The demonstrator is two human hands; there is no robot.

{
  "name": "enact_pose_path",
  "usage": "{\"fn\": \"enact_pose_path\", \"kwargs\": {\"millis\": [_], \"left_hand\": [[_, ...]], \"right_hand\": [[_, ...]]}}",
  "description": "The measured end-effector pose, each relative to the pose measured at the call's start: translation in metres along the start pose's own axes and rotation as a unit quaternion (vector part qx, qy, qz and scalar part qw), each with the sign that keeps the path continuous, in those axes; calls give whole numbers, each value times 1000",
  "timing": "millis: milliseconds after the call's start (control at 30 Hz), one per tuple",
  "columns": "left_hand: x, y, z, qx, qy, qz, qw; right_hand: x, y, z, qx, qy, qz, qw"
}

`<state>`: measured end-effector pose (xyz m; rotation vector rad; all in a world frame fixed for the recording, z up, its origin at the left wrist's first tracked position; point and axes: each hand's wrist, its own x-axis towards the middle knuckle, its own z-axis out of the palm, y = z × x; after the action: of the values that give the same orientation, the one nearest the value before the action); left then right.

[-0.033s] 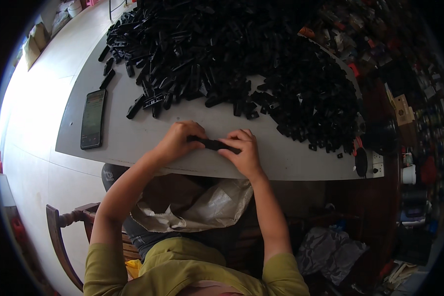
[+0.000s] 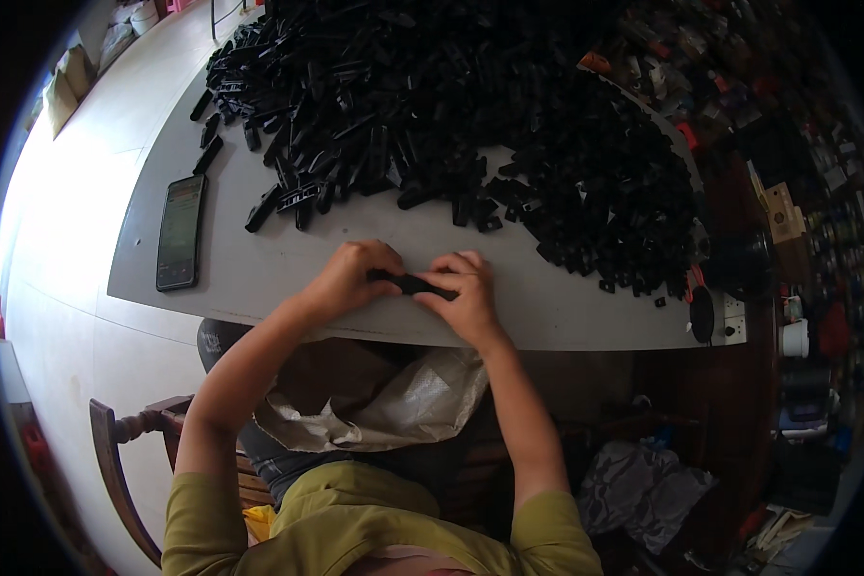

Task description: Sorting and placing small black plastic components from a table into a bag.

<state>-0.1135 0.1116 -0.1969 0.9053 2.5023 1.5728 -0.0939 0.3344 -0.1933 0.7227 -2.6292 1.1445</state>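
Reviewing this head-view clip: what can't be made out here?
- Small black plastic part: its ends sit under the left hand and right hand, so its shape is unclear.
- Heap of black plastic pieces: cut off at the top edge; single pieces blur together.
- Dark phone: screen too small to tell.

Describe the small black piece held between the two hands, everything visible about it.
The black piece is a short, narrow bar that looks like moulded plastic, much like the parts in the big pile behind it. It lies roughly level just above the near edge of the grey table. The left hand covers its left end and the right hand pinches its right end, so only the middle shows. Finer detail is too small to tell.
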Motion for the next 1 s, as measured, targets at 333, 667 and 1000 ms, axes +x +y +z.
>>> {"fn": "enact_pose_path", "kwargs": {"millis": [333,667,1000], "left_hand": [[0,17,-16,62,-101,23,993],[73,2,12,358,129,2,925],[1,8,-5,152,41,76,985]], "right_hand": [[12,41,-32,-34,103,32,994],[22,37,-18,-101,69,127,984],[-7,8,-20,-123,88,52,987]]}}
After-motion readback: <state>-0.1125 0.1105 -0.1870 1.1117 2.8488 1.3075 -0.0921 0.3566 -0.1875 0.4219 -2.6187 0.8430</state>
